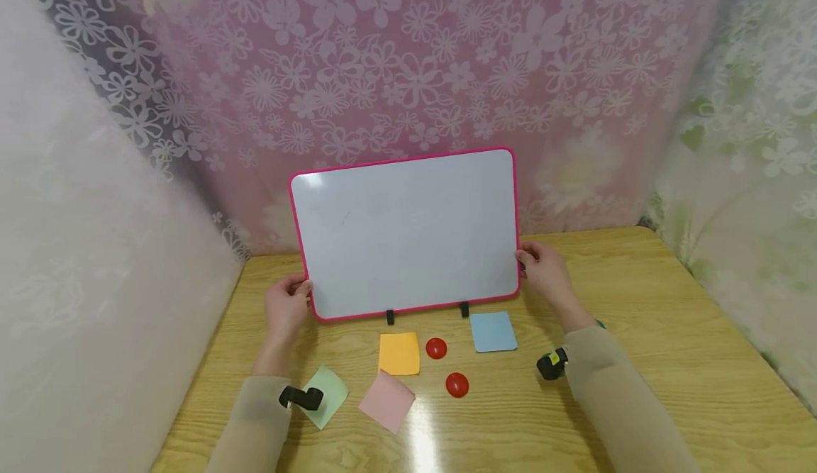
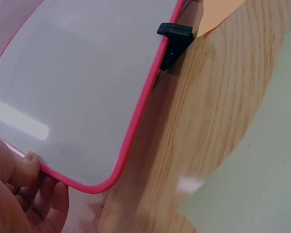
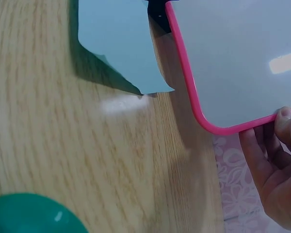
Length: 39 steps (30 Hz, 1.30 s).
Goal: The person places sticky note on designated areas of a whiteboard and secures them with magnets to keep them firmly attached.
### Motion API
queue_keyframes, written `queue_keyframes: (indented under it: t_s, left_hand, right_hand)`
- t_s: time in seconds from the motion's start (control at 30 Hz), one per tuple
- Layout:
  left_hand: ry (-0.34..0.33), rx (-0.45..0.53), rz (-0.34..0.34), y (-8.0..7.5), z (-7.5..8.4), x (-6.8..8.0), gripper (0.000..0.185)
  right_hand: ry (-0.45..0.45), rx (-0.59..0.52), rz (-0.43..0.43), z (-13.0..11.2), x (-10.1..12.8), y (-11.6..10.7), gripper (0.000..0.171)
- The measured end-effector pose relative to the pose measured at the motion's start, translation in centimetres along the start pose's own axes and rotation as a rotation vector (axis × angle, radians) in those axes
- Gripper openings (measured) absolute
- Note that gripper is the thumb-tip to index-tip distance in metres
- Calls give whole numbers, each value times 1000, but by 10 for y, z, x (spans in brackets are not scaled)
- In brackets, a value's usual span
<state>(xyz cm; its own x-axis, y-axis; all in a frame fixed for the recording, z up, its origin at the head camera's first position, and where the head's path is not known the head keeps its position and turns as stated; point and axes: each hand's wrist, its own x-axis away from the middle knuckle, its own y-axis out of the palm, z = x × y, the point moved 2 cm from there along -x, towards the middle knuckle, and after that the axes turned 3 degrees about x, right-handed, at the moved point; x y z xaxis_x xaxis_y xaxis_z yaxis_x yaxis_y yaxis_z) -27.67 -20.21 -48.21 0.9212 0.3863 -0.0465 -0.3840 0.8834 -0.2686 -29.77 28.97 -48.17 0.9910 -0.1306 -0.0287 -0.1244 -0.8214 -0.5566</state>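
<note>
A whiteboard (image 1: 408,232) with a pink frame stands upright on two black feet (image 1: 390,316) on the wooden table (image 1: 670,359). My left hand (image 1: 287,304) grips its lower left edge, thumb on the front face (image 2: 31,162). My right hand (image 1: 542,269) grips the lower right edge, thumb on the frame (image 3: 283,119). In front of the board lie an orange note (image 1: 399,353), a blue note (image 1: 493,332), a pink note (image 1: 387,401), a green note (image 1: 328,395) and two red round magnets (image 1: 436,348) (image 1: 457,384).
Floral lace curtains (image 1: 408,62) close in the back and both sides of the table. A green round object (image 3: 34,213) lies near my right wrist. Black wrist cameras (image 1: 552,364) sit on both sleeves.
</note>
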Motion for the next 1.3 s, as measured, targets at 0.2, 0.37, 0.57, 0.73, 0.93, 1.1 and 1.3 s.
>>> queue_keyframes:
  t_s: [0.2,0.37,0.57,0.73,0.93,1.1,1.3]
  left_hand:
    - [5,5,-3,2,1,0,21]
    - [-4,3,-9,4,2,-2,22]
    - [-18,-5,-23,5,2,-4,23]
    - [-33,13,-32,5,2,-6,24]
    - [-25,19,-29,4,1,-8,25]
    - [-17,52,-41,3,-3,-7,27]
    - [-15,134,-78,-3,-8,-6,31]
  right_hand:
    - [-3,27,11,1,0,-2,38]
    - [-3,16,18,1,1,-2,36]
    - [12,19,23,2,4,-2,36]
    - [20,-7,14,3,5,-2,38]
    - [11,-15,13,3,4,-2,38]
    - [9,-48,1,6,3,-3,37]
    - [-2,-95,-18,7,4,-5,42]
